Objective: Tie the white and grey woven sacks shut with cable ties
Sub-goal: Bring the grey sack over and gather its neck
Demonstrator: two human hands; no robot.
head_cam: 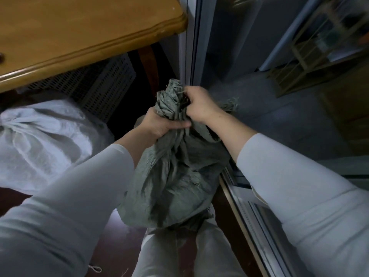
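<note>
A grey woven sack (175,176) stands on the floor in front of my legs, its mouth gathered into a bunch. My left hand (159,123) grips the bunched neck from the left, fingers wrapped round it. Just above, my right hand (196,103) holds the top folds of the same neck. No cable tie shows on the grey sack; the hands hide that spot. A white woven sack (44,136) lies to the left, its neck drawn tight at the far left edge.
A wooden table (79,33) overhangs the upper left, with a grey perforated crate (103,84) beneath it. A sliding glass door and its metal track (245,196) run along the right. A short bit of string (95,268) lies on the dark floor.
</note>
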